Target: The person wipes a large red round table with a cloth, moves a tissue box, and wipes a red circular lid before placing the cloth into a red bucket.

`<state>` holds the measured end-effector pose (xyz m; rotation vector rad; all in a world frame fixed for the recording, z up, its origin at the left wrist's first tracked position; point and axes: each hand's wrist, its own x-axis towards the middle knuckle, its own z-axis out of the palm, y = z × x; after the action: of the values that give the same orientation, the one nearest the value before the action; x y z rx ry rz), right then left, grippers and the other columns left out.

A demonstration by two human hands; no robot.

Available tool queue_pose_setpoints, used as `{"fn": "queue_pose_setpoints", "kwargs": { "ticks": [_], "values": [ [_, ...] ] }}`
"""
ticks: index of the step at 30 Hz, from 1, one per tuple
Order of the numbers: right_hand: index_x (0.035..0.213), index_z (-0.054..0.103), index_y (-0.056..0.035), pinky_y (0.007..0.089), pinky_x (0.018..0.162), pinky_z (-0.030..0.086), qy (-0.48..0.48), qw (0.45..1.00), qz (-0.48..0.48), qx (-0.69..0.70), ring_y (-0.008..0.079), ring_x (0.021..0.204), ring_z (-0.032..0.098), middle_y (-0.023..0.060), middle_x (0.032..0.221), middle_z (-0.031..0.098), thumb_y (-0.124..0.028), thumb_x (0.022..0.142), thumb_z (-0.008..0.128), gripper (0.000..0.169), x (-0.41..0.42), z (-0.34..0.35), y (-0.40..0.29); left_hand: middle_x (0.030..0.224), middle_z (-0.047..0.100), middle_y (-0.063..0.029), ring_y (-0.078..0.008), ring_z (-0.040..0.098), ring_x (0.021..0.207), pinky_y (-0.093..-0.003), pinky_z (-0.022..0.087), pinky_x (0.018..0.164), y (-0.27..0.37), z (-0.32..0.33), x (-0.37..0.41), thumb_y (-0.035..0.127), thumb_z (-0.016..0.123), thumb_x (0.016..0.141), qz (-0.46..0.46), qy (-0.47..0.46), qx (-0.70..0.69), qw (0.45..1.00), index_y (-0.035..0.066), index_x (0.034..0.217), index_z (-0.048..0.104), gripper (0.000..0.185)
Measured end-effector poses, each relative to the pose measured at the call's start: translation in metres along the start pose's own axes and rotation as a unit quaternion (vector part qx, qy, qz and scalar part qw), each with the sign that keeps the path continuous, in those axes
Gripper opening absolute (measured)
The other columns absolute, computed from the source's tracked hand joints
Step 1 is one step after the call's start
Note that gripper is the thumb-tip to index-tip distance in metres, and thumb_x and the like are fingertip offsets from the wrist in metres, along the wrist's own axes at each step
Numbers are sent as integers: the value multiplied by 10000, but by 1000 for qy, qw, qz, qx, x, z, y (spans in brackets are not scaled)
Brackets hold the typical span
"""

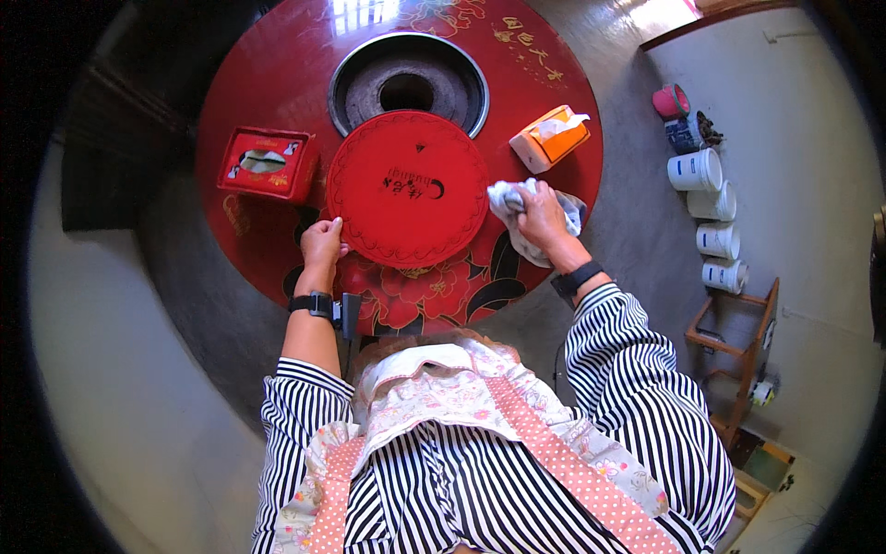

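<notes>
A round red lid bearing writing lies tilted or flat, I cannot tell which, over the near edge of a round metal-rimmed well in the table. My left hand pinches the lid's lower-left rim between thumb and fingers. In my right hand is a bunched white and grey cloth, close to the lid's right edge. Part of the cloth spreads over the tabletop beneath that hand. Inside the well a grey ring surrounds a dark central hole.
The round red table has floral patterns and gold writing. A red tissue box stands at left, an orange tissue pack at right. Along the right wall are several white buckets, a pink bucket and a wooden frame.
</notes>
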<state>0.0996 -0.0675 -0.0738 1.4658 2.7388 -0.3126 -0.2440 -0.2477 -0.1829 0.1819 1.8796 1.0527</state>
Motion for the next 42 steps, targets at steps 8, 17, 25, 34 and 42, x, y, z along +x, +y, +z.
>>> {"fn": "queue_pose_setpoints", "kwargs": {
  "ticks": [8,17,25,34,42],
  "values": [
    [1187,640,-123,457,903,500,28,997,-40,61,372,1056,565,185,1126,565,-143,742,690,448,105,1,-82,625,593,-36,-140,577,490,-266,495,438,-1,-9,1,280,612,958,5,-3,2,1000,68,772,605,282],
    [1005,708,-131,430,828,509,104,983,-147,32,309,1095,556,134,1178,569,-235,782,654,252,156,69,-146,635,560,-15,-125,558,480,-250,509,446,5,-5,-10,245,606,968,-22,14,-52,998,69,797,596,246],
    [1139,645,-118,462,888,509,54,995,-7,83,375,1092,559,214,1221,544,-123,787,593,356,133,43,-108,609,562,-29,-128,537,449,-261,522,441,17,-5,-12,213,612,963,-82,10,-72,994,58,778,588,243],
    [1161,638,-135,442,895,485,29,998,4,50,361,1068,546,193,1169,560,-67,713,648,454,-4,18,-57,592,512,-6,-114,499,429,-251,501,415,22,0,-13,177,620,956,-93,-5,-54,994,37,738,578,262],
    [1289,589,-144,546,1000,347,-75,994,84,-4,348,1241,459,171,1280,510,-153,758,706,543,-69,-11,-48,633,517,-4,-125,517,476,-280,530,466,20,-9,-6,215,577,978,-87,-64,-6,994,61,801,592,236]
  ]
}}
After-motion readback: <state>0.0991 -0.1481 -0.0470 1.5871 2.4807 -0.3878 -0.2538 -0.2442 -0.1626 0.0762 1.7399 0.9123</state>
